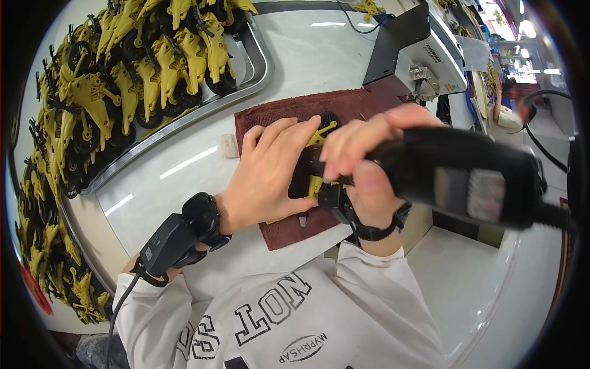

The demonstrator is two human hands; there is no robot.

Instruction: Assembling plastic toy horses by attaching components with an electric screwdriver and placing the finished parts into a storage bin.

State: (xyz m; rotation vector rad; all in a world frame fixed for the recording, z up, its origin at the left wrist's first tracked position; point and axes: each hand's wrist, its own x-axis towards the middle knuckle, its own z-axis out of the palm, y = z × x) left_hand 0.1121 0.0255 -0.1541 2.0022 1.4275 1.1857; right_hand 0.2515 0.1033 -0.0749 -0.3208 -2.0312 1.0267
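My left hand [261,166] rests on a yellow-and-black toy motorcycle [315,186], with fingers along its far end and thumb at its near side, gripping it on a brown towel [286,238]. A black wheel shows at the toy's far end; much of the toy is hidden by my hands. My right hand [365,154] is closed around the front of a black corded electric screwdriver [455,175], slightly blurred. The tool lies tilted with its front end over the toy; its tip is hard to make out.
A metal tray [265,71] at the far left is heaped with yellow toy motorcycles [147,80]; more [61,246] lie at the left edge. A black-and-white box-shaped device [424,58] stands far right. A small pale square [229,146] lies beside the towel.
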